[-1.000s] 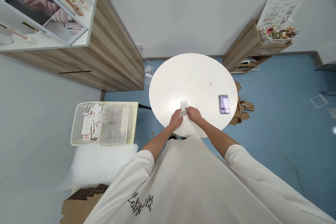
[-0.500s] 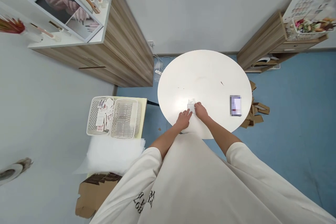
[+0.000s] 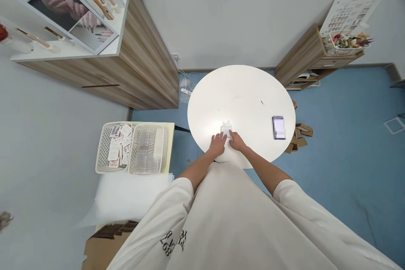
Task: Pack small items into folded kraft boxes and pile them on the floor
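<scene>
A small whitish, see-through plastic packet point(image 3: 225, 129) lies flat on the round white table point(image 3: 242, 88), near its front edge. My left hand point(image 3: 217, 144) rests on the tabletop with fingers stretched out, its fingertips at the packet's lower left edge. At the packet's right side, my right hand point(image 3: 237, 141) has its index finger on the edge and the other fingers curled in. The thumb's exact grip is too small to make out. What the packet contains cannot be seen.
A phone-like device point(image 3: 279, 128) lies at the table's right side. To the left, a white basket of printed cards point(image 3: 109, 147) and one of clear plastic pieces point(image 3: 147, 149) stand on a yellowish side table. Cardboard pieces point(image 3: 300, 135) lie on the floor. Wooden cabinets point(image 3: 148, 55) flank the table.
My right hand has shifted from the packet's upper right edge to its lower right, the index finger now stretched over it. The left hand stays beside the packet. The camera view has turned slightly.
</scene>
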A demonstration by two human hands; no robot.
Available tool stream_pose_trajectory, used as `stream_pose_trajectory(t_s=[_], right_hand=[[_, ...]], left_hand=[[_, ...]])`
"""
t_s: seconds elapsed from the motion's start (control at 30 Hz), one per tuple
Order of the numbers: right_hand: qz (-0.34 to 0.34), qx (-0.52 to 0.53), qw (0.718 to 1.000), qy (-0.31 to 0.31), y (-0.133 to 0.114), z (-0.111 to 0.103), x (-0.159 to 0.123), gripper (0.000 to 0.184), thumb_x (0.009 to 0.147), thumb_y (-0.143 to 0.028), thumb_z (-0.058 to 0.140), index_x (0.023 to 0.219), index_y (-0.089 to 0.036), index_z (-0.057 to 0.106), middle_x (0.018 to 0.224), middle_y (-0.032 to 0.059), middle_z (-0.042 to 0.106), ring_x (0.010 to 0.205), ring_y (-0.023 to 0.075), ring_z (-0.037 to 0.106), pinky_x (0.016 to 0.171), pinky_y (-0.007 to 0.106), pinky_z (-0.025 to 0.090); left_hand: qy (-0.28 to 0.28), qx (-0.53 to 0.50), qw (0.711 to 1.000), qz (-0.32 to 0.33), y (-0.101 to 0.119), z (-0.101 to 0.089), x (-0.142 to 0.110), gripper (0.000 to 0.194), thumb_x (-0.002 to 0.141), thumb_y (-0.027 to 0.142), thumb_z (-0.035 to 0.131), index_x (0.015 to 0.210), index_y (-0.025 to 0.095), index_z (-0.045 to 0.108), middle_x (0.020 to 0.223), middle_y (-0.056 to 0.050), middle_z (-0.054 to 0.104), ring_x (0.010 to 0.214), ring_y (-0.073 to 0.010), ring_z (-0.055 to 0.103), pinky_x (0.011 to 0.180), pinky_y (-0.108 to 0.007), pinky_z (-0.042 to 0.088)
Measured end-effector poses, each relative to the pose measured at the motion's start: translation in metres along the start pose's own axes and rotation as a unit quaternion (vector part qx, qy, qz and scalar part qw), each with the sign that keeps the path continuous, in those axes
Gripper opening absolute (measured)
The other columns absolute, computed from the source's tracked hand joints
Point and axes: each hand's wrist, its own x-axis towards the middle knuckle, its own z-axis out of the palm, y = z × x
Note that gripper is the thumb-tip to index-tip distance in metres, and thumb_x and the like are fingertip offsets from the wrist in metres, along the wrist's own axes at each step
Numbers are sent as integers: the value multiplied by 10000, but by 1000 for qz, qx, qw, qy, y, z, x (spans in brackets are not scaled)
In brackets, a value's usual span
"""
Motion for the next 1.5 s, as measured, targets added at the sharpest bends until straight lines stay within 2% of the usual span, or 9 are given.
stream_pose_trajectory(t_s=[0.13,0.27,0.47,0.63,0.83,0.93,1.1,1.3,1.5], right_hand=[[-25,1,1000,-11,-23,10,20,848,852,-174,529,1625,-152,179,1489,184,432,1350,286,457,1125,413,372],[-53,-15,998,-21,-57,22,44,840,859,-185,532,1620,-136,180,1487,199,421,1337,294,457,1108,416,384],[-71,-48,996,-40,-105,36,78,835,874,-188,518,1628,-160,159,1510,188,396,1321,310,457,1061,417,420],[-54,-102,992,-57,-124,37,86,844,878,-184,529,1630,-200,147,1517,182,389,1322,345,442,1037,419,427],[0,-106,993,-59,-125,34,70,766,920,-247,530,1613,-235,203,1560,167,331,1350,345,426,1035,414,428],[11,-89,995,-41,-116,32,52,699,930,-263,522,1584,-203,282,1574,169,313,1361,330,425,1051,406,420],[26,-77,996,-28,-91,22,15,614,951,-251,490,1548,-186,366,1588,152,306,1380,302,423,1082,387,405],[37,-74,997,-4,-55,4,-25,560,961,-239,471,1515,-169,426,1586,162,319,1395,289,414,1061,383,430],[-1,-75,996,39,-20,-5,-71,532,961,-231,446,1489,-170,463,1568,154,363,1382,288,421,1050,395,436]], left_hand=[[3,-15,1000,-22,-27,-11,-9,802,852,169,520,1594,247,226,1672,-126,208,1517,-354,224,1225,-567,148],[18,-46,998,-49,-62,-22,-19,793,861,175,505,1601,234,226,1677,-127,192,1532,-358,188,1232,-577,133],[19,-20,995,-94,-113,-41,-28,779,872,156,485,1604,238,231,1688,-109,170,1533,-352,188,1232,-571,146],[14,-35,995,-91,-131,-48,-28,779,873,164,477,1604,263,226,1688,-88,185,1532,-350,192,1231,-594,123],[25,-42,995,-86,-127,-55,-19,664,884,163,464,1538,203,356,1632,-156,295,1516,-361,217,1230,-590,100],[21,-41,995,-83,-126,-63,-17,615,881,170,462,1492,207,401,1590,-173,345,1464,-375,302,1188,-601,196],[37,-47,994,-88,-116,-74,-23,487,892,163,432,1375,192,494,1508,-169,417,1371,-343,415,1114,-528,337],[63,-58,994,-66,-80,-67,-41,536,897,194,445,1433,198,448,1574,-160,361,1424,-341,366,1135,-516,318],[102,-40,992,-68,-25,-42,-67,550,931,215,435,1480,191,407,1595,-158,347,1454,-329,339,1156,-495,311]])
